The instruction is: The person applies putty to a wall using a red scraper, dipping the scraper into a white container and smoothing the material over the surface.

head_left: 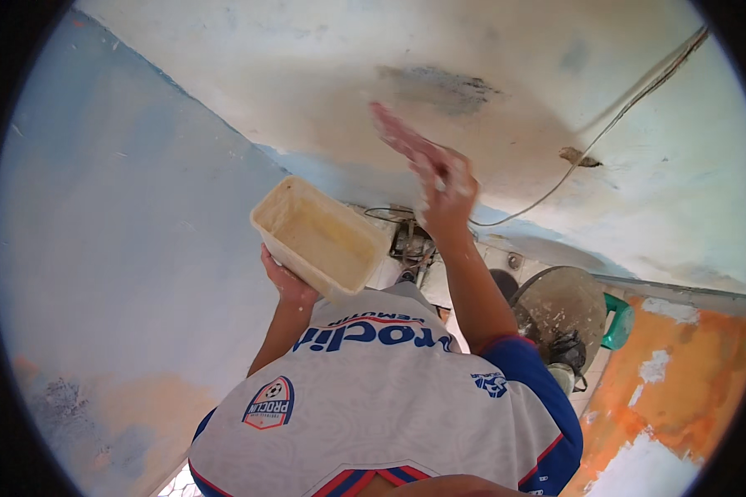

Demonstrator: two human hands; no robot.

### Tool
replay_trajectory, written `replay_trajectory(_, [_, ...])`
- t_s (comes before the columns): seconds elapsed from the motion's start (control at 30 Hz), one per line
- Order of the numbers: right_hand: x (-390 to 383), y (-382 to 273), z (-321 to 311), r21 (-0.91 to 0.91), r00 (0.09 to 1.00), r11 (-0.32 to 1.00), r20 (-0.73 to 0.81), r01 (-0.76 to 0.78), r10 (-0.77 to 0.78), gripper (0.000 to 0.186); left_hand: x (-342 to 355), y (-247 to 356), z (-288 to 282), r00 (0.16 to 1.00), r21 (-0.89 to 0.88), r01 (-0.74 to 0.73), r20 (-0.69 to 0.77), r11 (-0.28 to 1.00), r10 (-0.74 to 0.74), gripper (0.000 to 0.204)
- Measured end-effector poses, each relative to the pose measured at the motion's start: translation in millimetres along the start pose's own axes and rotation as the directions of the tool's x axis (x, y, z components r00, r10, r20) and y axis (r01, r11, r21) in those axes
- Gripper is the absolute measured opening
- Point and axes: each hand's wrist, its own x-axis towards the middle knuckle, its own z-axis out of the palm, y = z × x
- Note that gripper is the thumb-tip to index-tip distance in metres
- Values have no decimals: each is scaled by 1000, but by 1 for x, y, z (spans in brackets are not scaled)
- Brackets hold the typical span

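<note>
My left hand [288, 282] is closed on the side of a cream rectangular plastic container [323, 234] with a yellowish, smeared inside. My right hand [446, 195], spotted with white, grips a blurred, flat pinkish-red tool [399, 132] held up in front of the pale wall [555, 66]. Above the tool the wall has a dark grey patch [439, 87]; to its right is a rough hole [576, 157]. I cannot tell whether the tool touches the wall.
A loose cable [605, 132] crosses the wall. Low down are pipes [410, 238], a round speckled object [568, 306] and a green plastic item [617, 323]. A light blue wall [116, 232] stands left; a patchy orange wall [688, 364] is at lower right.
</note>
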Motion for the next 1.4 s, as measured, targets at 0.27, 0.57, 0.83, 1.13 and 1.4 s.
replay_trajectory(0.27, [45,-24,-25,128,784,936,-516,-327,345,27,21,38,-12,995,76,-72,74,995,66,67])
replay_trajectory(0.57, [24,-10,37,-256,961,935,-191,-246,200,20,95,96,-35,944,109,110,299,988,-138,68])
replay_trajectory(0.83, [29,-61,9,-117,713,974,-698,-195,59,28,137,131,-14,947,135,190,237,973,-217,64])
replay_trajectory(1.13, [41,-32,-11,-288,723,883,-686,-371,80,32,176,152,-15,885,155,228,379,961,-271,64])
replay_trajectory(1.4, [23,-34,67,-194,874,933,-446,-304,192,24,178,163,-12,896,178,224,349,958,-274,66])
